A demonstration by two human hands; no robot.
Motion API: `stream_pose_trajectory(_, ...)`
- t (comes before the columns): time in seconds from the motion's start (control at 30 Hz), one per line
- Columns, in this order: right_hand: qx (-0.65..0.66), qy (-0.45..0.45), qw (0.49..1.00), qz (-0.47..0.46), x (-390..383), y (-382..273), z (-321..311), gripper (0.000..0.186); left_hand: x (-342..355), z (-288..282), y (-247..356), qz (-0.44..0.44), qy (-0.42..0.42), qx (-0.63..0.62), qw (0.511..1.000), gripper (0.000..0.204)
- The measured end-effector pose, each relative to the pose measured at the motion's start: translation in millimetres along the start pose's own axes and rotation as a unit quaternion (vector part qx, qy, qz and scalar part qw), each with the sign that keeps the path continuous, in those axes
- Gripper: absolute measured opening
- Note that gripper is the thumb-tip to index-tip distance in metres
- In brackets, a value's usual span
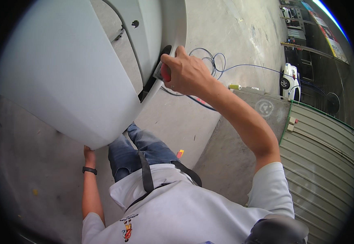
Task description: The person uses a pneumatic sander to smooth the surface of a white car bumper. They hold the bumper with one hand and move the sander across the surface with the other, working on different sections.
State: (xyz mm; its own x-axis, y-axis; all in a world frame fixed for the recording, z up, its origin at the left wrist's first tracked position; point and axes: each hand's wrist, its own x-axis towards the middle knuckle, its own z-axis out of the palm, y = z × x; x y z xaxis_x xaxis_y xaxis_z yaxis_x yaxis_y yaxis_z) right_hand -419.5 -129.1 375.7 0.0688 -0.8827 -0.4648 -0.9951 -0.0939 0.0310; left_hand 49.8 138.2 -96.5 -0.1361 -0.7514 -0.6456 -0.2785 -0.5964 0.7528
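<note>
A large pale grey car bumper [69,69] fills the upper left, with a wide cut-out and a dark inner edge. My right hand [187,71] is closed round a small hand tool [166,73] with a red part and a grey edge, held against the bumper's right end. Most of that tool is hidden by my fingers. At the bumper's lower edge, my left hand [88,151] reaches up behind it. Its fingers are out of sight behind the panel, so its grip does not show.
A dark blue hose [215,61] lies coiled on the concrete floor [242,36] beyond my right hand. A yellow-green cylinder [234,86] is at a floor edge, and a red and yellow object [180,153] lies near my legs. Ribbed metal sheeting [319,162] and a white car [290,81] are at right.
</note>
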Motion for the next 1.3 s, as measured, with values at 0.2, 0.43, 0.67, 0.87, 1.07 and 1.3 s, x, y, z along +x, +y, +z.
stream_pose_trajectory(0.2, -0.027, 0.014, 0.999, -0.021, 6.7, 0.2, -10.9, 0.02, -6.1, 1.4, 26.1, -0.021, -0.024, -0.156, 0.987, 0.046)
stream_pose_trajectory(0.43, -0.152, 0.111, 0.976, -0.107, 29.8, 22.2, -23.2, 0.003, -16.4, 1.6, 40.6, -0.032, 0.009, -0.118, 0.992, 0.041)
stream_pose_trajectory(0.67, -0.004, 0.177, 0.976, -0.13, 10.9, 37.0, 17.9, 0.013, -25.8, 10.3, 69.1, -0.096, 0.1, -0.193, 0.971, 0.036)
stream_pose_trajectory(0.87, 0.165, 0.208, 0.951, -0.16, -12.9, 55.3, 56.9, 0.028, -45.6, 27.6, 119.8, -0.102, 0.225, -0.32, 0.915, 0.056)
stream_pose_trajectory(1.07, 0.202, 0.319, 0.915, -0.142, 21.2, 73.8, 68.1, 0.025, -122.3, 62.0, 180.7, -0.128, 0.356, -0.102, 0.92, 0.052)
stream_pose_trajectory(1.3, 0.321, 0.27, 0.895, -0.154, -19.2, 57.9, 124.6, 0.041, -187.0, 142.8, 320.1, 0.176, 0.254, 0.201, 0.929, 0.019)
